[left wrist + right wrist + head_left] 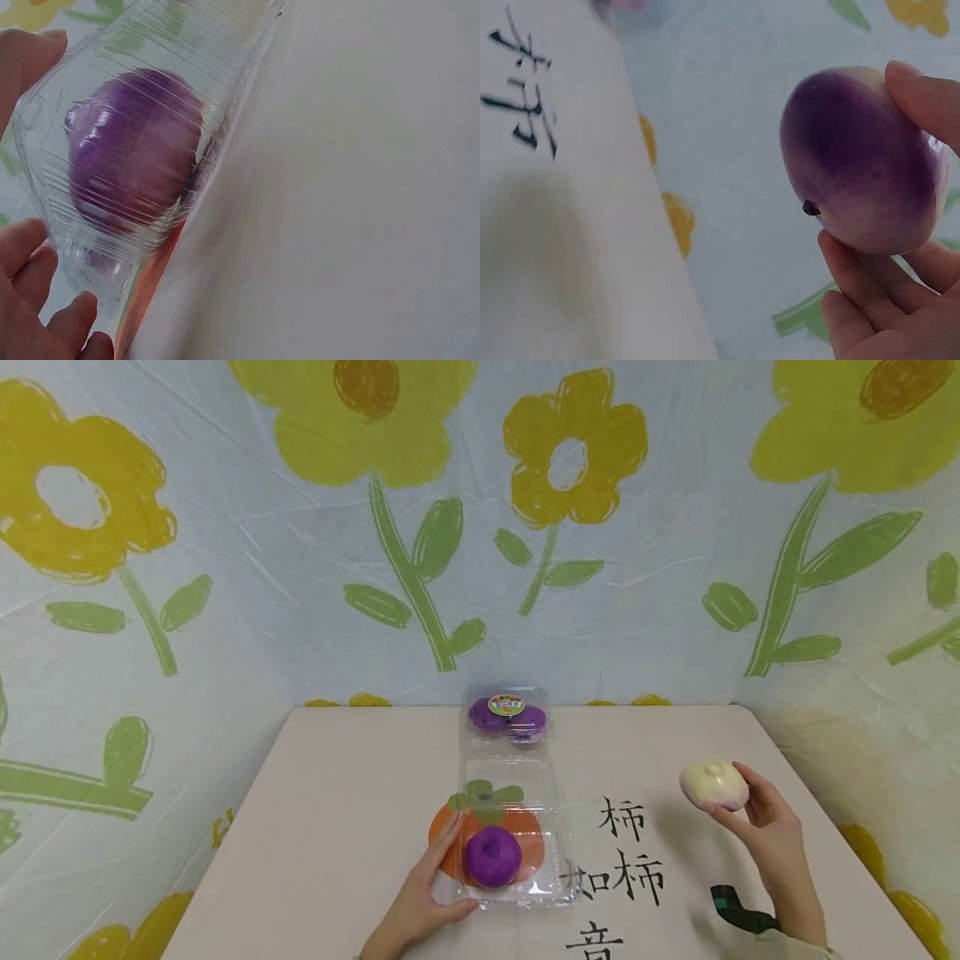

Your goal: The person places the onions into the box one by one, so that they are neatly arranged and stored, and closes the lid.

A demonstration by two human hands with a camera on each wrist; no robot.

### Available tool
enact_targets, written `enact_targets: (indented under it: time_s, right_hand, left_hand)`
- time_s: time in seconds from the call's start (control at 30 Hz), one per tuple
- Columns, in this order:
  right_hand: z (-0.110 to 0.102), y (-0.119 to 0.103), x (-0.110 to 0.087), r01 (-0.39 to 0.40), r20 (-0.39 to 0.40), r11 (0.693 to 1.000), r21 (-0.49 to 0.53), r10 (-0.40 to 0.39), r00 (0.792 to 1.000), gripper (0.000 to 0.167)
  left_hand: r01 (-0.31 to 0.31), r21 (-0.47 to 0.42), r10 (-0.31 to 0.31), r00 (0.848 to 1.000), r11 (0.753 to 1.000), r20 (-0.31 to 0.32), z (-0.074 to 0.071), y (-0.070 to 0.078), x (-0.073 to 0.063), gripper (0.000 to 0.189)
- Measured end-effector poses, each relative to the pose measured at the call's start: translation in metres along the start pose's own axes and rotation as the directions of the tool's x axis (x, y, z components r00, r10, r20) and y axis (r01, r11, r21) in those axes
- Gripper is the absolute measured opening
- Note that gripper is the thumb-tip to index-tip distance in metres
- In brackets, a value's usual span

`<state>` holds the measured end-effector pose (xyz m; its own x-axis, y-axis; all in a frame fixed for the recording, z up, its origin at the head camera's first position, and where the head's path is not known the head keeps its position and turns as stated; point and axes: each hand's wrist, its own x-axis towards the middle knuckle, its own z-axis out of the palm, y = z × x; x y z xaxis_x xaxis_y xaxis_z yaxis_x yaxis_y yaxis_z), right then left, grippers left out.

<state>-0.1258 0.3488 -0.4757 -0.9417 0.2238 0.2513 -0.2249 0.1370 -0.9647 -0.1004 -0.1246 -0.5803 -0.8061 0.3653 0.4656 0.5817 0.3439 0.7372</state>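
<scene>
My right hand [772, 822] holds a cream-and-purple rounded fruit-like piece [715, 785] above the right side of the table, thumb on one side and fingers on the other. Its glossy purple face, with a small dark nub, shows in the right wrist view, where the same hand [889, 300] grips it. At the left edge of an open clear plastic clamshell box [551, 868], my left hand [420, 897] rests with fingers and thumb spread. Inside that box lies a round purple piece [493, 857], also seen through the ribbed plastic in the left wrist view.
Behind the open box stands another clear box with purple pieces [528, 720] and a round label [506, 705]. Under the open box is an orange persimmon print [447, 835]. Black characters [637, 877] mark the pale tabletop [337, 777]. Flower-patterned cloth [637, 635] surrounds the table.
</scene>
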Motion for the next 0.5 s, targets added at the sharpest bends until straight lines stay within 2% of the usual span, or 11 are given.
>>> enact_targets:
  time_s: [0.23, 0.5]
  right_hand:
    - [0.026, -0.027, -0.007, 0.129, 0.032, 0.988, -0.086, -0.126, 0.991, 0.077]
    - [0.058, -0.046, -0.017, 0.215, 0.107, 0.969, -0.119, -0.202, 0.973, 0.083]
  left_hand:
    - [0.018, -0.015, -0.018, 1.000, 1.000, 0.002, 0.000, 0.001, -0.001, 0.100]
    - [0.011, 0.000, -0.011, 1.000, 1.000, 0.000, -0.001, 0.001, 0.002, 0.099]
